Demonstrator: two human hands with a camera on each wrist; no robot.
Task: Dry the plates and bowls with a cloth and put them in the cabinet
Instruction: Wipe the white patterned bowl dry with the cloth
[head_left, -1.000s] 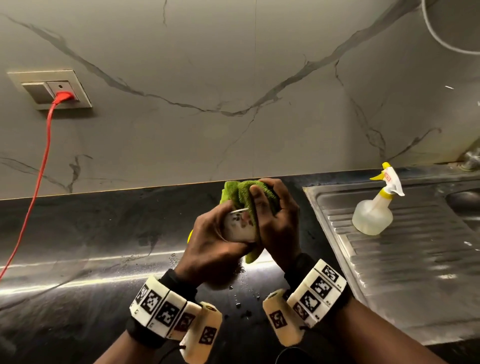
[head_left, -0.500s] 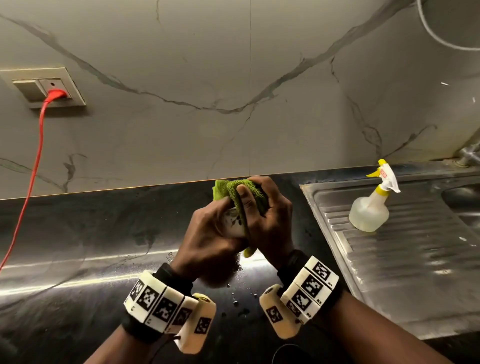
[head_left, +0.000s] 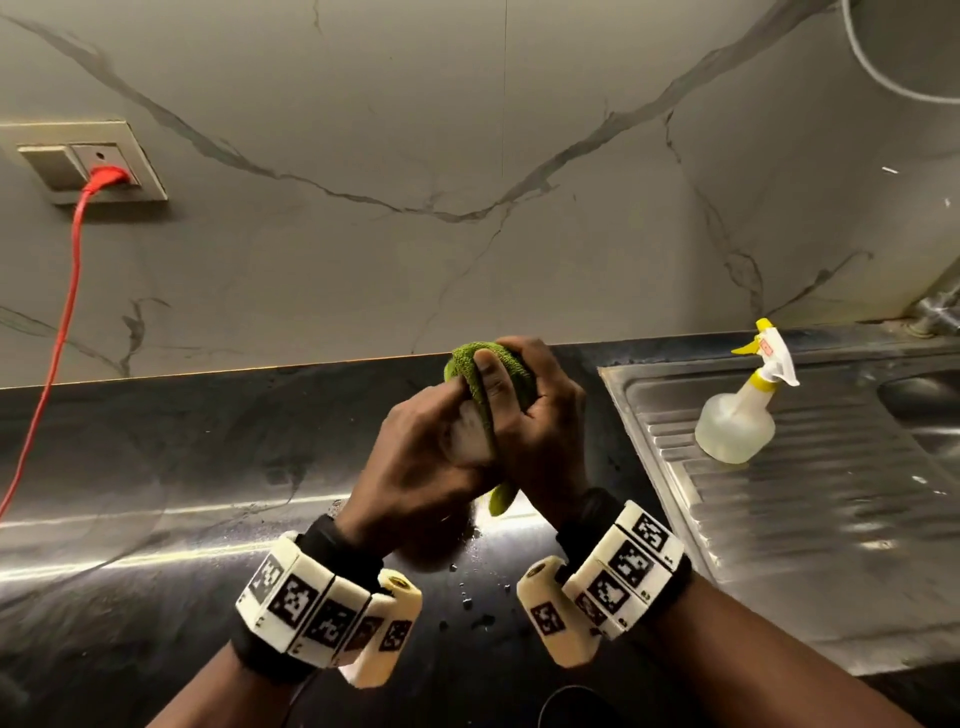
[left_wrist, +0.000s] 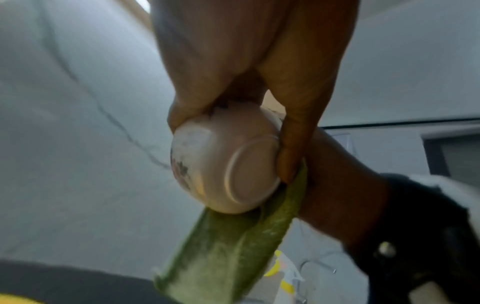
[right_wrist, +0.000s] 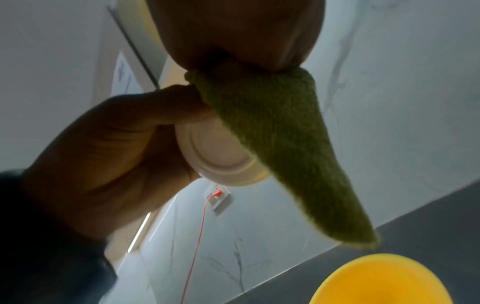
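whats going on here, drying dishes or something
Yes. A person stands at a dark counter drying a small white bowl. The left hand grips the bowl, held up off the counter, while the right hand grips a green cloth bunched over it; a tail of the cloth hangs below. A spray bottle stands on the steel drainboard to the right, untouched. A yellow dish sits below the hands. No cabinet is in view.
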